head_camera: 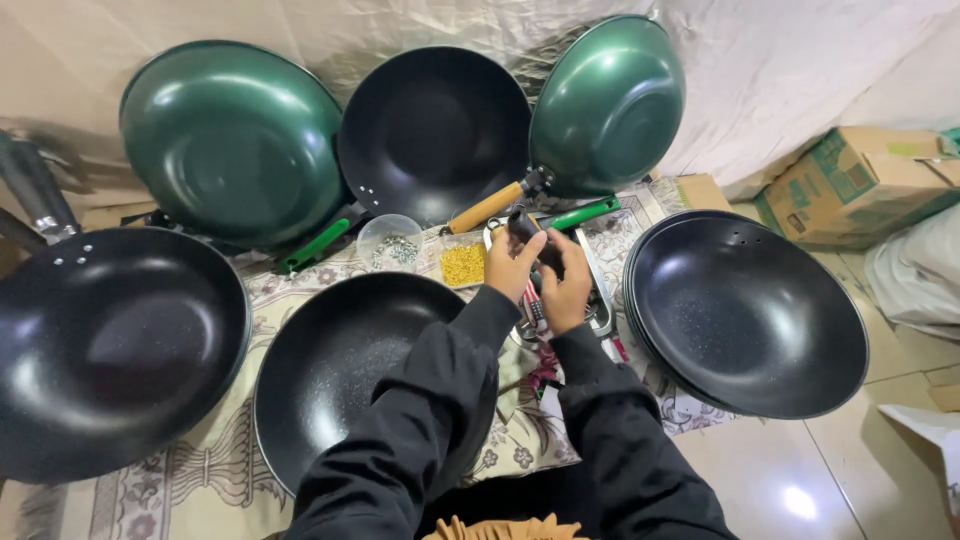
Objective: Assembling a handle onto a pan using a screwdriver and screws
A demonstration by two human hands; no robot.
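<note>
My left hand [512, 262] and my right hand [567, 285] meet over a patterned mat, both closed around a small dark handle piece [524, 224] held between them. Just beyond the hands lie a wooden-coloured pan handle [485, 208] and a green handle [580, 214]. A clear round tub of small metal screws [390, 243] and a square tub of yellow bits [462, 264] sit to the left of my hands. A black wok [345, 365] lies under my left forearm.
Green woks [232, 140] [608, 105] and a black wok [432, 130] lean against the cloth backdrop. Another black wok [110, 345] lies at left, a stack of black woks [745, 312] at right. A cardboard box [855, 185] stands far right on the tiled floor.
</note>
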